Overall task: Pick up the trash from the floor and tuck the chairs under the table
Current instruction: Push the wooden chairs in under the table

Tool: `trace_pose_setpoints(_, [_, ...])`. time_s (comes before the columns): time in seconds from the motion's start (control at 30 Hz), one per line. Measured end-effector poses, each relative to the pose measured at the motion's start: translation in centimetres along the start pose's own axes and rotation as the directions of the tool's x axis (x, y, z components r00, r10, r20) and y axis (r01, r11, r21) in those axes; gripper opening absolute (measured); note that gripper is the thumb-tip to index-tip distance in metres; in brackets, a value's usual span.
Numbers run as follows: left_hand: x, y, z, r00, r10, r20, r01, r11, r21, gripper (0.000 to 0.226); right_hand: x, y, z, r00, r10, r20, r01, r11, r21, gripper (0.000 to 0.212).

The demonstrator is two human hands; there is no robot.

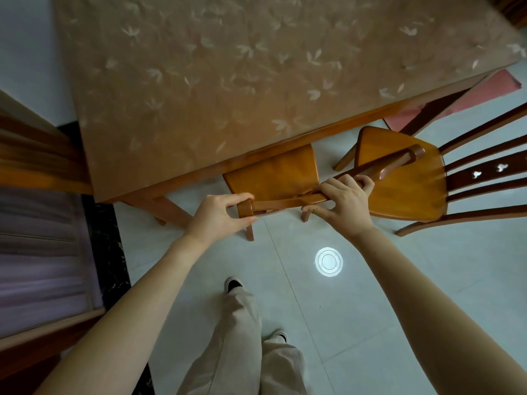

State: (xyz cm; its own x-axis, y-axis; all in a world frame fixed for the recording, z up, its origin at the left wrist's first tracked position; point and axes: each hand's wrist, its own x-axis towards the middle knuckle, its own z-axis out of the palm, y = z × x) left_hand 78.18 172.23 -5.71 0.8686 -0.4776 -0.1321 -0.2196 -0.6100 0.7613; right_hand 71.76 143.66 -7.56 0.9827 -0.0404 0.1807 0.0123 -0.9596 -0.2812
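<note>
A wooden chair (273, 172) stands at the near edge of the table (228, 81), its seat partly under the tabletop. My left hand (219, 215) grips the left end of the chair's top rail. My right hand (345, 203) grips the same rail further right, fingers curled over it. A second wooden chair (405, 178) with a slatted back stands to the right, out from the table and turned at an angle. The tabletop carries a brown cloth with a leaf pattern. No trash shows on the floor.
A bright round light reflection (328, 262) lies on the pale tiled floor in front of my feet (233, 285). A wooden bench with a purple cushion (42, 252) runs along the left. A pink mat (484, 92) lies beyond the table's right corner.
</note>
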Motion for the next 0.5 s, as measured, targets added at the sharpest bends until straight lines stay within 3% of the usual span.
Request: trace_pose_setpoints(0.5, [6.4,-3.3,-4.7,1.0,-0.011,-0.024,0.01,1.0,-0.022,0.048,7.7,-2.2,2.8,0.999,0.008,-0.042,-0.007,1.0,0.011,0.064])
